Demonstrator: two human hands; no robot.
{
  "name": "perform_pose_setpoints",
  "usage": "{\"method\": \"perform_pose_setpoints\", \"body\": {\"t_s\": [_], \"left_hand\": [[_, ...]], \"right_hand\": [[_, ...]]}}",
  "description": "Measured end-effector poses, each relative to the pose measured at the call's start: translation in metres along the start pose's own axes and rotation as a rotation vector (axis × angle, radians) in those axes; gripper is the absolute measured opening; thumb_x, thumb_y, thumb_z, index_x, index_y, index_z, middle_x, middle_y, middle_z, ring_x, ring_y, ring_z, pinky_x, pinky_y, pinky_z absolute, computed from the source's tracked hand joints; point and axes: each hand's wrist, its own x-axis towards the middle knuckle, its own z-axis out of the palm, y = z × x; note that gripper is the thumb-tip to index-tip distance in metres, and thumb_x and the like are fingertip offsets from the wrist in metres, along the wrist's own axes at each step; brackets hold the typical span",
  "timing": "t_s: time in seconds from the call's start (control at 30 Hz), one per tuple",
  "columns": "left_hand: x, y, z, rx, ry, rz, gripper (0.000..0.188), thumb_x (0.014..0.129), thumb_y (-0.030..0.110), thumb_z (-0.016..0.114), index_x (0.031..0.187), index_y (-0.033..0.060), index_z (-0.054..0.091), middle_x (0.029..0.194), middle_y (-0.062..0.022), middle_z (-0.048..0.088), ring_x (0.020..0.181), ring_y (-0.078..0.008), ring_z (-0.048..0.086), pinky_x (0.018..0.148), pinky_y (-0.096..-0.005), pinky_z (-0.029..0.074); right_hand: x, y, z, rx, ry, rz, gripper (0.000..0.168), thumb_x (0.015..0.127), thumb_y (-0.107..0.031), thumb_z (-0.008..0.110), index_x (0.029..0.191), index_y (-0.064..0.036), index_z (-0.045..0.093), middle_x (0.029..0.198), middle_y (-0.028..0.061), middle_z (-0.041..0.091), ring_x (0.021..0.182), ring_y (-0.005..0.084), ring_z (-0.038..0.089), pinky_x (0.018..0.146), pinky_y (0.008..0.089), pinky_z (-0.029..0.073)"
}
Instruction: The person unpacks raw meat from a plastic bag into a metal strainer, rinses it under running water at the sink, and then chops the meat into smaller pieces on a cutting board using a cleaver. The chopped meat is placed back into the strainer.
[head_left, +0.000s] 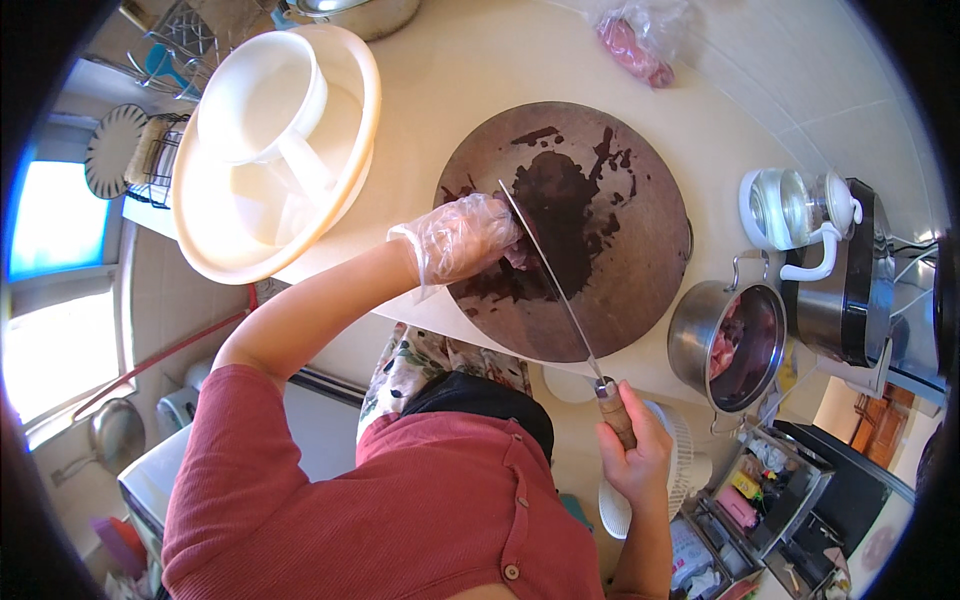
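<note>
My left hand (472, 232), in a clear plastic glove, presses down on a piece of raw meat (523, 255) on a round wooden chopping board (637, 285). Most of the meat is hidden under the fingers and behind the blade. In my right hand (634, 442), bare, is the wooden handle of a kitchen knife (556, 281). Its blade reaches across the board, edge-on to me, right beside the left fingers. Whether it is cutting into the meat I cannot tell. Dark wet stains spread over the middle of the board.
A steel pot (694, 341) with raw meat pieces stands right of the board, near a glass kettle (787, 210). To the left, a large pale basin (367, 97) holds a white dipper (259, 97). Bagged meat (634, 52) lies at the back. A fan (675, 450) stands below the counter.
</note>
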Motion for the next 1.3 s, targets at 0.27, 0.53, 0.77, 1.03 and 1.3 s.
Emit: {"method": "perform_pose_setpoints", "body": {"t_s": [0.27,0.53,0.77,1.03,1.3], "left_hand": [[0.004,0.002,-0.001,0.153,-0.026,0.028,0.009,0.073,0.007,0.054,0.08,0.0033,0.058,0.08,-0.0135,0.056,0.078,-0.0278,0.058,0.072,-0.0343,0.049],[0.007,0.004,-0.004,0.069,-0.109,0.133,0.012,0.073,0.007,0.055,0.084,0.0043,0.056,0.085,-0.012,0.054,0.081,-0.0285,0.055,0.072,-0.0359,0.048],[-0.003,0.015,0.002,-0.074,-0.06,0.009,0.015,0.075,0.011,0.058,0.089,0.0063,0.056,0.084,-0.0111,0.055,0.085,-0.0285,0.055,0.076,-0.0375,0.046],[0.011,-0.004,-0.036,-0.231,-0.059,-0.16,0.043,0.073,0.009,0.063,0.114,0.0064,0.05,0.093,-0.015,0.056,0.087,-0.0313,0.055,0.077,-0.0379,0.046],[0.012,0.039,-0.008,-0.517,0.058,-0.49,0.045,0.074,0.008,0.065,0.114,0.0033,0.046,0.079,-0.0127,0.058,0.074,-0.025,0.059,0.066,-0.0342,0.048]], "right_hand": [[0.005,0.003,0.006,0.044,-0.064,0.08,0.046,0.072,-0.006,0.066,0.116,0.0,0.052,0.099,0.0191,0.061,0.088,0.029,0.062,0.074,0.0324,0.049],[0.061,-0.005,0.033,0.2,0.003,0.061,0.045,0.077,-0.008,0.063,0.119,-0.002,0.049,0.095,0.0195,0.061,0.084,0.0289,0.063,0.071,0.0317,0.048],[0.088,-0.003,0.043,0.315,0.041,0.026,0.044,0.079,-0.006,0.061,0.121,-0.003,0.049,0.088,0.0128,0.063,0.074,0.0133,0.06,0.066,0.0268,0.047],[0.045,0.02,0.024,0.572,0.174,0.22,0.044,0.081,-0.004,0.055,0.124,0.001,0.044,0.091,0.0013,0.055,0.073,0.0049,0.048,0.064,0.0194,0.041],[0.0,0.01,0.033,0.454,0.225,0.307,0.047,0.079,-0.008,0.059,0.122,0.003,0.045,0.1,0.0079,0.058,0.081,0.0108,0.053,0.072,0.0233,0.044]]}}
